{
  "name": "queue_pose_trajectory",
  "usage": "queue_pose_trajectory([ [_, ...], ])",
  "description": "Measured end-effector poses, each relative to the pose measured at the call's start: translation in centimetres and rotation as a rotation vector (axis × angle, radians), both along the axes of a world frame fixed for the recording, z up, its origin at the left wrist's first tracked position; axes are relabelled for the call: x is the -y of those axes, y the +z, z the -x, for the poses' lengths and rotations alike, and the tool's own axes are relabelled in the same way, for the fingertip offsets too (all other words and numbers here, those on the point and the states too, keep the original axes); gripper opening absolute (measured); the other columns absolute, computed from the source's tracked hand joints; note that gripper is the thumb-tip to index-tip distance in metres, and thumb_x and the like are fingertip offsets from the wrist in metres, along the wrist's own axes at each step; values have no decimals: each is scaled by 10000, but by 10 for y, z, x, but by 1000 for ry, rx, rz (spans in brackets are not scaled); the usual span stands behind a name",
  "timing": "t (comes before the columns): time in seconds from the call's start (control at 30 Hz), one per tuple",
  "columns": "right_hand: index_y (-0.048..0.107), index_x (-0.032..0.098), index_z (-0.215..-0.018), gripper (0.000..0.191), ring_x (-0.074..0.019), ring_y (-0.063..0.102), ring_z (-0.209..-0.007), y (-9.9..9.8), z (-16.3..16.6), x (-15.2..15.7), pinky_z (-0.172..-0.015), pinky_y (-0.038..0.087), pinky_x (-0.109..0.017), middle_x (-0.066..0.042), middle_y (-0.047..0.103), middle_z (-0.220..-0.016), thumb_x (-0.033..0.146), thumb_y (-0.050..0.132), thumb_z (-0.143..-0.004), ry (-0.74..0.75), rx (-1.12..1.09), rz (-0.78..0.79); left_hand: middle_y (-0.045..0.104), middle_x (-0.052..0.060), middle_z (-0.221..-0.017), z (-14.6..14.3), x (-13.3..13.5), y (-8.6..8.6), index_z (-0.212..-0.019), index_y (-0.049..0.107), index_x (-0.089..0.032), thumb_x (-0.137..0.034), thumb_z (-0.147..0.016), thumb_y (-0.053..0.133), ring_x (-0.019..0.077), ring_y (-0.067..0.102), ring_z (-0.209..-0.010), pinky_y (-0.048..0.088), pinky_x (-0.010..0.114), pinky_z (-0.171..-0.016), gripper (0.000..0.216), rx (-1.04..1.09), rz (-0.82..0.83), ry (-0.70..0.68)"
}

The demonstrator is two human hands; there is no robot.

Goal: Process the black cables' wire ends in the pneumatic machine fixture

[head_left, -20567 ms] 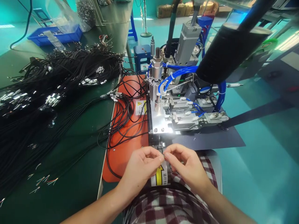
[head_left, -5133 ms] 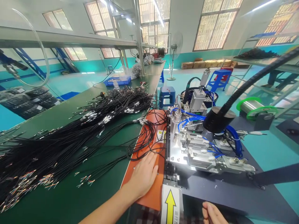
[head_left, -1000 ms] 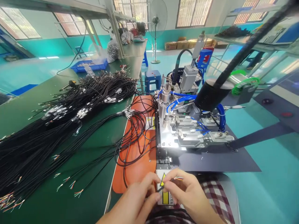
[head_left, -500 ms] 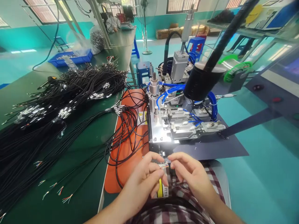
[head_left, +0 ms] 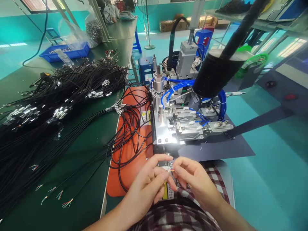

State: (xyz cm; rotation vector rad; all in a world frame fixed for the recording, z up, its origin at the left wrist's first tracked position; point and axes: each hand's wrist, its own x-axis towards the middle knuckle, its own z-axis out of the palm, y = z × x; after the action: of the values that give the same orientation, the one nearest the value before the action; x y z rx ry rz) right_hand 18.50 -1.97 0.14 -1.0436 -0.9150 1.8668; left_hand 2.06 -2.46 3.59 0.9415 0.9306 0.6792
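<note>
My left hand (head_left: 146,186) and my right hand (head_left: 190,179) meet at the bottom centre, just in front of a metal machine (head_left: 178,118). Both pinch the stripped end of a thin black cable, whose fine coloured wires (head_left: 169,169) show between the fingertips. The cable (head_left: 120,179) loops away to the left over an orange mat (head_left: 131,160). A yellow arrow label (head_left: 166,191) lies under the hands, partly hidden.
A large heap of black cables (head_left: 48,106) with metal plugs covers the green bench (head_left: 79,199) on the left. A blue tray (head_left: 64,53) stands far back. A black hose with a round hood (head_left: 216,73) hangs over the machine. Blue stools (head_left: 145,65) stand on the teal floor.
The camera has tipped further down over the last second. Both hands have moved up a little toward the machine's front edge, still pinching the wire end.
</note>
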Motion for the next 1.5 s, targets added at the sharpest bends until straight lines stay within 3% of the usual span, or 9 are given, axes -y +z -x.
queue_pose_trajectory([
  [0.2,601,142,-751,337,-22,363,-349,4,5,3,-347,199,-154,21,586,-535,467,685,-775,80,-136,141,665,35,-698,2,-1,0,-1148,445,-168,-300,-930,476,11,324,-364,197,160,-386,257,128,53,-14],
  [0.4,534,161,-711,274,-43,390,-405,9,14,16,-401,291,-170,38,548,-550,385,615,-846,-82,115,-77,612,-18,-666,0,3,-5,-1070,484,-194,-291,-935,487,9,316,-373,193,148,-377,166,110,15,36],
  [0.63,524,185,-703,211,-65,348,-438,5,13,19,-431,313,-203,73,403,-557,299,555,-877,-112,299,-261,323,-116,-444,-2,5,-5,-881,535,-194,-359,-865,608,29,236,-380,145,159,-385,181,23,49,161],
  [0.9,517,186,-715,230,-69,335,-450,1,17,22,-398,282,-206,47,429,-619,336,545,-887,-64,324,-207,349,-101,-424,-3,5,-7,-774,548,-156,-357,-862,610,34,207,-423,167,191,-464,228,7,153,269],
  [1.17,548,186,-726,212,-101,398,-555,-3,13,24,-499,356,-221,24,484,-656,301,537,-904,-71,381,-277,368,-97,-435,-3,0,-7,-770,589,-139,-335,-797,676,23,240,-403,137,190,-445,216,-10,204,221],
  [1.37,616,189,-798,137,-101,449,-522,-3,2,16,-477,389,-226,-6,568,-728,304,593,-869,-98,418,-234,353,-103,-388,-3,0,-5,-744,580,-138,-322,-829,633,21,217,-385,172,187,-457,209,-18,222,224],
  [1.5,625,190,-765,165,-103,431,-483,7,1,9,-449,378,-230,13,538,-643,337,611,-839,-100,366,-248,357,-102,-415,-3,0,-6,-753,586,-138,-323,-805,660,18,232,-381,145,189,-443,206,-23,211,225],
])
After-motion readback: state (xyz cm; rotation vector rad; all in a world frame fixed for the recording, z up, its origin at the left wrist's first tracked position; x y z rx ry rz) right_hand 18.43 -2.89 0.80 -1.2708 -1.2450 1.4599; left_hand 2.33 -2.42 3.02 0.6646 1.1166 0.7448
